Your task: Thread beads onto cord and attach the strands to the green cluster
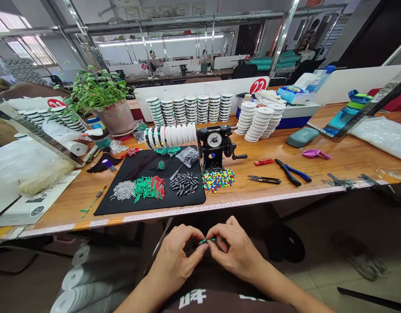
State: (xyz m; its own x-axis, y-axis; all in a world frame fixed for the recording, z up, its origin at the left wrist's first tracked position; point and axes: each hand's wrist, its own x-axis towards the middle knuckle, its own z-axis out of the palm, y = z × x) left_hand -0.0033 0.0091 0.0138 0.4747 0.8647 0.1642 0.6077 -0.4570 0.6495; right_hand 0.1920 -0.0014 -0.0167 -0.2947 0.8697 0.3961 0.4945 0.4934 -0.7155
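Low in front of the bench edge, my left hand and my right hand meet fingertip to fingertip. Between them is a thin green fishing float piece, pinched by both hands; part of it is hidden by the fingers. On a black mat beyond lie piles of small silver parts, green and red tubes and black sleeves. Multicoloured beads are heaped beside the mat's right edge.
A hand-cranked winder carries white spools. Stacks of spools stand behind. Pliers, thread snips and a red lighter-like item lie right. A potted plant stands left. Spool rolls sit below the bench.
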